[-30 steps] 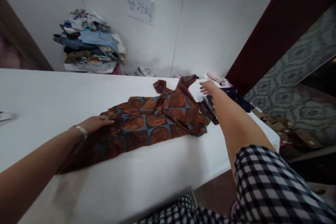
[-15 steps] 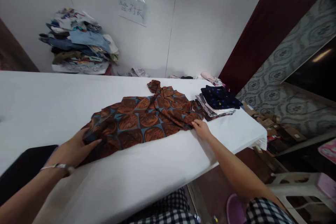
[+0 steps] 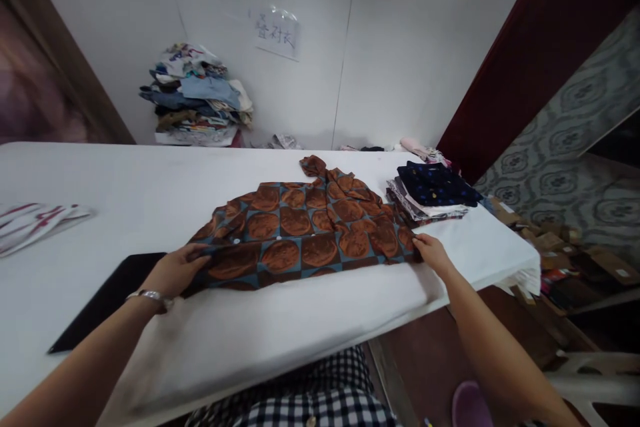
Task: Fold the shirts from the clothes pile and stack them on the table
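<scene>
A brown shirt [image 3: 295, 220] with a blue and orange circle print lies spread across the white table [image 3: 310, 307]. Its collar end points right, and one sleeve sticks out at the back. My left hand [image 3: 175, 270], with a bracelet on the wrist, pinches the shirt's left end near the hem. At the other end, my right hand [image 3: 431, 253] grips the edge of the cloth between thumb and fingers. Small light buttons show along the front of the shirt. Beside my left forearm lies a flat black board [image 3: 107, 300].
A stack of folded clothes [image 3: 435, 187], navy on top, sits right of the shirt. Behind the table is a tall clothes pile [image 3: 200, 97]. A white and red cloth [image 3: 37, 223] lies at the left. Cardboard boxes [image 3: 565, 247] and a purple basin [image 3: 470, 403] are on the right.
The shirt's near edge has been drawn straighter and flatter, with the row of buttons now showing. Both hands keep their hold. The view has turned left, bringing in the white and red cloth.
</scene>
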`<state>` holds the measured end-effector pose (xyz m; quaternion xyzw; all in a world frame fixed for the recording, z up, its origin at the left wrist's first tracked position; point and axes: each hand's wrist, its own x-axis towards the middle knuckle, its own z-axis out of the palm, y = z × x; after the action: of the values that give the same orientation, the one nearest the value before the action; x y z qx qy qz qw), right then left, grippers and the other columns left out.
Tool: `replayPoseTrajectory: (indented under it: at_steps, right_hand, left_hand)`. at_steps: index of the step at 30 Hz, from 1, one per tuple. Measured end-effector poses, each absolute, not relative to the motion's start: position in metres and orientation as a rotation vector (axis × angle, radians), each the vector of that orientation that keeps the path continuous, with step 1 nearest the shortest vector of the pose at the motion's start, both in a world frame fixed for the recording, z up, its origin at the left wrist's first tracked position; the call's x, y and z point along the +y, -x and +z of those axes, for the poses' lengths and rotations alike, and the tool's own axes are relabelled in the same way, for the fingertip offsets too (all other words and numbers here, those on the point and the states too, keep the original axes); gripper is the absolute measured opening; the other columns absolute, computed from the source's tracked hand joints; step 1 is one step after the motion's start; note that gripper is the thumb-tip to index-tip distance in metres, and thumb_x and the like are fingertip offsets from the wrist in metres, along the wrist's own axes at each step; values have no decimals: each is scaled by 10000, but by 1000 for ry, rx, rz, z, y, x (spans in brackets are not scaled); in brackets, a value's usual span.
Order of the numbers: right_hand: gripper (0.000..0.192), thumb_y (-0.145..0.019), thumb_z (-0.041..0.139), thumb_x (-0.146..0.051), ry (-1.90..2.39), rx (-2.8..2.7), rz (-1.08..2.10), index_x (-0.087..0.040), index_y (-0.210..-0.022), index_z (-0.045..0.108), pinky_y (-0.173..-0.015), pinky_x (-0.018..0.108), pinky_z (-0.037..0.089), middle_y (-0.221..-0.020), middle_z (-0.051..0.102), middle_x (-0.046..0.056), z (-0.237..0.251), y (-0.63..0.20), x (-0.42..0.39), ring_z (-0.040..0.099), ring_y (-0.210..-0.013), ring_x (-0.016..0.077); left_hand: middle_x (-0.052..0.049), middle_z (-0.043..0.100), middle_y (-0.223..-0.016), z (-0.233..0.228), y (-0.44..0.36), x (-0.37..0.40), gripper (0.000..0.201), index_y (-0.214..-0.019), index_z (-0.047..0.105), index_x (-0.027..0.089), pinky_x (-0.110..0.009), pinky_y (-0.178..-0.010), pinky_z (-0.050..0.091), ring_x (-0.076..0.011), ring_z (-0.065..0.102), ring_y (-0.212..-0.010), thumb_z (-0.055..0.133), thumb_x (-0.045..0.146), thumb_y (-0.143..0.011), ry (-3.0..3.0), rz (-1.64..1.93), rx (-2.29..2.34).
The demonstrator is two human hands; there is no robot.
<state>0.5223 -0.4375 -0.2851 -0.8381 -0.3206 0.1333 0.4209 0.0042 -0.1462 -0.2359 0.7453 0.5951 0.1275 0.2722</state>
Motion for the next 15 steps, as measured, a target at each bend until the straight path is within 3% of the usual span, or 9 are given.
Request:
replayPoseTrajectory:
  at_steps: [8, 12, 15]
  right_hand:
    - [220, -716, 488, -372, 2306, -934, 191, -221, -701, 647, -580, 301, 409, -640, 666, 24, -282, -520, -450, 582, -619, 200]
    - [173, -713, 520, -300, 2424, -970, 88, -241, -728, 683, -585, 303, 396, -665, 685, 31, -280, -516, -449, 589, -621, 201]
    - [208, -718, 529, -278, 2465, -986, 80, -240, -804, 714, -587, 302, 396, -672, 687, 35, -277, -515, -449, 588, -613, 199]
  left_hand:
    - [-75, 723, -976, -211, -19, -151, 456, -1093, 643, 196, -314, -743, 471, -247, 652, -901, 362, 499, -899, -2269, 407, 1702]
    - [-144, 716, -1006, -222, -26, -137, 462, -1042, 676, 162, -391, -764, 489, -310, 651, -941, 413, 501, -869, -2180, 330, 1736]
    - [-132, 723, -996, -227, -27, -134, 480, -1051, 662, 128, -361, -791, 515, -272, 667, -933, 423, 501, -868, -2042, 548, 1615]
